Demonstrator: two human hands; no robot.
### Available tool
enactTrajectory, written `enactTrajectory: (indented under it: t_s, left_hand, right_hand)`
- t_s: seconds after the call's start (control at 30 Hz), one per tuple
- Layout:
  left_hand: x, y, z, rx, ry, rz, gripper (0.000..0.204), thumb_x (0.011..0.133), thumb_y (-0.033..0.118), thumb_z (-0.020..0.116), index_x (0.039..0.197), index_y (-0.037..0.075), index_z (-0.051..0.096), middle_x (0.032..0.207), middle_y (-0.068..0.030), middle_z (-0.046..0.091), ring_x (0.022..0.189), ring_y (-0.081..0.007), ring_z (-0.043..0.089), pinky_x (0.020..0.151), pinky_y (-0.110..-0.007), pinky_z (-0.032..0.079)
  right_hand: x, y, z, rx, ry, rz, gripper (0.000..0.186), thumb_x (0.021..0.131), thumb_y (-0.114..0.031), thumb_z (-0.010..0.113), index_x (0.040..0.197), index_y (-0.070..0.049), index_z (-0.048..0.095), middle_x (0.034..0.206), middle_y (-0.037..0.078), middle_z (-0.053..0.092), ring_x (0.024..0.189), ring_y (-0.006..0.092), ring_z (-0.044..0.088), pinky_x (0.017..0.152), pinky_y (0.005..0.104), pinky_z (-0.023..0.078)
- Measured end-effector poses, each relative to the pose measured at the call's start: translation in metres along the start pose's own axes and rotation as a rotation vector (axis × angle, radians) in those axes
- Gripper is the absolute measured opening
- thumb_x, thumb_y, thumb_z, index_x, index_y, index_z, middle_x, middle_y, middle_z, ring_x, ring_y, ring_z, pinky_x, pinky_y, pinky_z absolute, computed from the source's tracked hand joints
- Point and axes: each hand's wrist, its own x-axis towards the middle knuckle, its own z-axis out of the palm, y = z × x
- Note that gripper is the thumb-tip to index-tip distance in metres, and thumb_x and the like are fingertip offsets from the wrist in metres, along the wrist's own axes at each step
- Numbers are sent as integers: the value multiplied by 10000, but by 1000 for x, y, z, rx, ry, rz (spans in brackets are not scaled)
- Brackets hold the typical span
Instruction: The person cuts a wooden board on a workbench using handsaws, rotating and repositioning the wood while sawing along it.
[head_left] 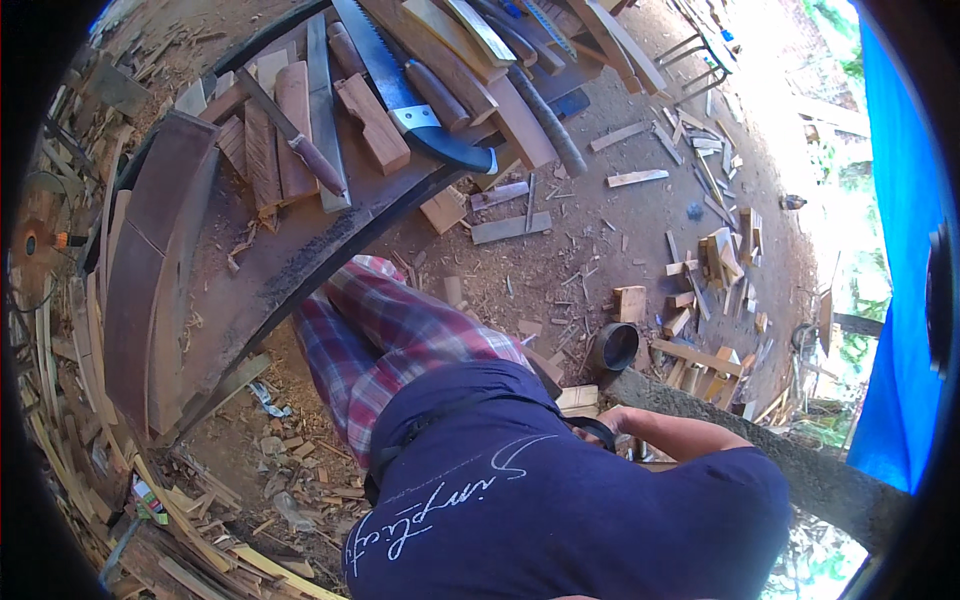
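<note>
- The right hand, bare, is bent in beside the waist of a navy-blue cloth T-shirt with pale script lettering; its fingers are largely hidden, so I cannot tell whether they are open, closed or gripping.
- The left hand is out of view, so its state cannot be told.
- A dark, curved, band-like object lies right beside the right hand, at the edge of the shirt; its long axis runs roughly left to right, dipping toward the right. Whether the hand touches it is unclear.
- Just beyond it lies a pale, flat-faced wooden block, partly covered by the shirt, its visible length running nearly left to right.
- A dark, round, open-mouthed container stands near, its mouth turned toward the camera's right.
- On the dark-edged brown workbench, well apart from the hand, a steel-bladed handsaw with a black-and-blue handle points its blade up-left, handle down-right.
- A steel chisel with a brown wooden handle lies on a similar diagonal, blade up-left, handle down-right.
</note>
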Motion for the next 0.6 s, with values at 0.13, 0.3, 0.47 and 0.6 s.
enactTrajectory:
  t_s: [0.13, 0.3, 0.47, 0.6]
  left_hand:
    - [-6, 2, -1, -37, -29, 13, 251, 910, 158, 644, 1082, -23, 624, 953, -66, 668, 828, -133, 643, 724, -253, 514]
    - [-19, 2, -3, -77, -64, 38, 251, 910, 156, 646, 1080, -27, 624, 955, -64, 670, 826, -128, 644, 722, -248, 514]
    - [-31, 0, -1, -119, -106, 62, 251, 910, 154, 648, 1078, -30, 623, 957, -62, 671, 825, -124, 645, 720, -242, 514]
    - [-41, 0, -1, -135, -137, 86, 251, 910, 153, 649, 1076, -33, 623, 958, -60, 672, 824, -120, 646, 719, -238, 514]
  right_hand:
    - [-6, -6, -1, -24, 7, -60, 554, 787, -280, 794, 1218, -11, 574, 1082, 90, 654, 968, 189, 606, 851, 341, 507]
    - [1, -17, -5, 212, 59, 147, 585, 754, -273, 828, 1204, 4, 576, 1085, 73, 658, 952, 157, 603, 832, 333, 517]
    - [-5, -30, -5, 63, -93, 162, 753, 774, -242, 821, 1364, 11, 428, 1318, 118, 551, 1117, 196, 554, 931, 354, 499]
    - [-13, -52, 0, 50, -142, 276, 765, 777, -249, 821, 1374, 9, 418, 1316, 119, 550, 1119, 196, 549, 936, 352, 494]
